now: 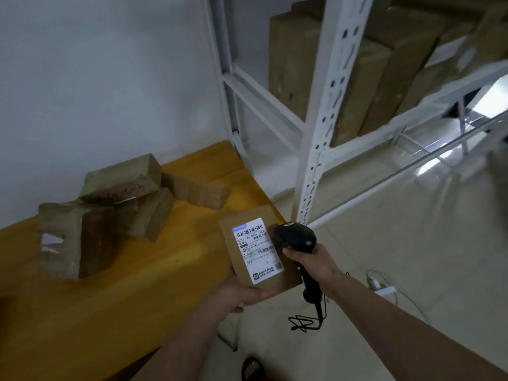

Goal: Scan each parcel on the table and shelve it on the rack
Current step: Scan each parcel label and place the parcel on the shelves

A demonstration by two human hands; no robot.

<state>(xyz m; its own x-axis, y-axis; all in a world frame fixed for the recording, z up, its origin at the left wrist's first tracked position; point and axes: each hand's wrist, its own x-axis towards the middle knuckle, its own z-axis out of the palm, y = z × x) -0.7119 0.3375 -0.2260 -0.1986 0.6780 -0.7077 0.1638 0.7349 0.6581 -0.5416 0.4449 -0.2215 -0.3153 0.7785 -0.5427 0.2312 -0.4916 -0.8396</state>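
Rack, white metal, is seen at right; brown boxes are already stood on its upper shelf. Tabletop, yellow wood, carries a loose heap of four parcels toward the wall, not yet handled by the look of it.

Step in hand is judged to be the scan. For a clean read, the parcel is best held flat and steady with its label turned up, the scanner nose kept aimed at the barcode strip near the label's top edge, and no thumb laid over the print.

Parcel is held just off the tabletop's near corner, label up. Left hand grips its lower edge from beneath, thumb along the bottom. Right hand is closed round the scanner handle; the scanner head sits just beside the parcel's right edge, touching or nearly so. Cord hangs below.
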